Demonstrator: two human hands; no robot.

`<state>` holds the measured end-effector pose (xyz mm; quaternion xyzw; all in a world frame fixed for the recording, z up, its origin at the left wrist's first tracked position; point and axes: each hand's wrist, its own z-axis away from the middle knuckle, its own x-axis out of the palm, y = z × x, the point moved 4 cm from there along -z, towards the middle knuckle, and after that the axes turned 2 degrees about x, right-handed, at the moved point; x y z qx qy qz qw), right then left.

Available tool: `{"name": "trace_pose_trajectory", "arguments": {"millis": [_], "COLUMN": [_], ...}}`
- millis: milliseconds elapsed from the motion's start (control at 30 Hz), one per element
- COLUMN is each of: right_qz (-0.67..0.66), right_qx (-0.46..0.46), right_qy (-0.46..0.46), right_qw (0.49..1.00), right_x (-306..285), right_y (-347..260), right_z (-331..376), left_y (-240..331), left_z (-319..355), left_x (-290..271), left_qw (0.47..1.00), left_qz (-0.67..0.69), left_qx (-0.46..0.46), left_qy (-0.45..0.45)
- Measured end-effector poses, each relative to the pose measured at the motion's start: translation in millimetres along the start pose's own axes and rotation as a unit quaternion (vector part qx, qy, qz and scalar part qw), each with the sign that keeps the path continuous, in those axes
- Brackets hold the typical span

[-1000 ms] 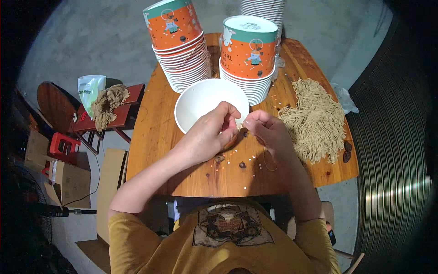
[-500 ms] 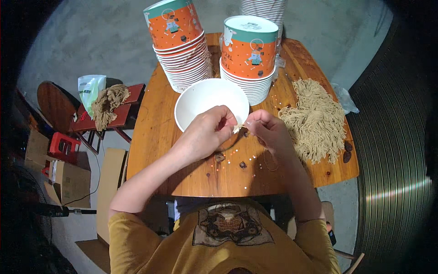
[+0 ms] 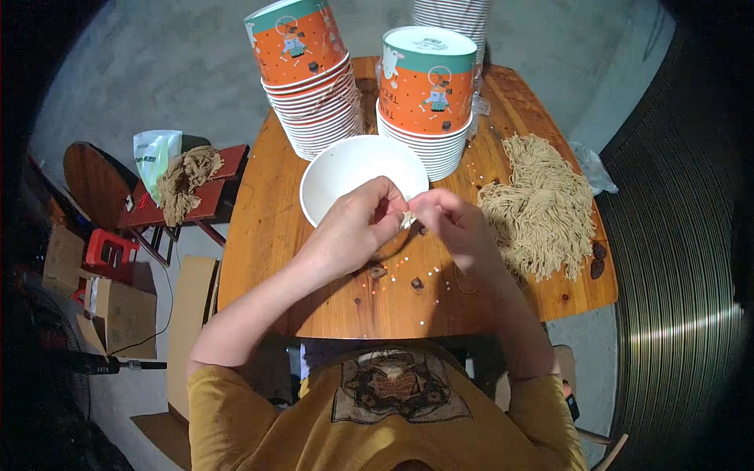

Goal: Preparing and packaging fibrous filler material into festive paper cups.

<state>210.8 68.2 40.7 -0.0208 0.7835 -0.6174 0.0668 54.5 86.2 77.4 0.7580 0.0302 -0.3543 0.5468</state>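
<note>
My left hand (image 3: pixel 352 226) pinches a small pale piece (image 3: pixel 408 220) between thumb and fingers, just over the near right rim of a white paper bowl (image 3: pixel 334 179). Whether the piece is knotted string or a paper scrap is too small to tell. Close against it, my right hand (image 3: pixel 457 233) is closed in a pinch at a thin beige string (image 3: pixel 465 287), whose loose end curls below that hand. The fingertips of both hands nearly touch and partly hide what lies between them. To the right spreads a heap of beige strings (image 3: pixel 542 208).
Two stacks of upturned orange-and-green paper tubs, the left stack (image 3: pixel 302 51) and the right stack (image 3: pixel 428 90), stand behind the bowl on the wooden table (image 3: pixel 259 235). Small beads (image 3: pixel 397 282) are scattered near me. A red bench (image 3: pixel 220 177) at left bears more string.
My right hand has shifted slightly left, its fingertips now closer to my left hand's. The left hand stays nearly where it was, still pinching the pale piece.
</note>
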Motion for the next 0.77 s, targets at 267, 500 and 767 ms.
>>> {"name": "trace_pose_trajectory", "arguments": {"millis": [267, 500, 767], "right_qz": [0.103, 0.139, 0.051], "right_qx": [0.048, -0.009, 0.016], "right_qy": [-0.006, 0.007, 0.008], "right_qw": [0.994, 0.990, 0.999], "right_x": [-0.1, -7.1, -17.7], "right_y": [-2.3, -6.9, 0.1], "right_z": [-1.3, 7.3, 6.1], "left_y": [1.1, 1.2, -1.3], "left_z": [1.1, 2.9, 3.2], "left_x": [-0.2, 0.3, -2.2], "left_qw": [0.999, 0.998, 0.997], "left_qz": [-0.013, -0.042, -0.053], "left_qx": [0.033, 0.042, 0.044], "left_qy": [0.016, 0.033, 0.033]}}
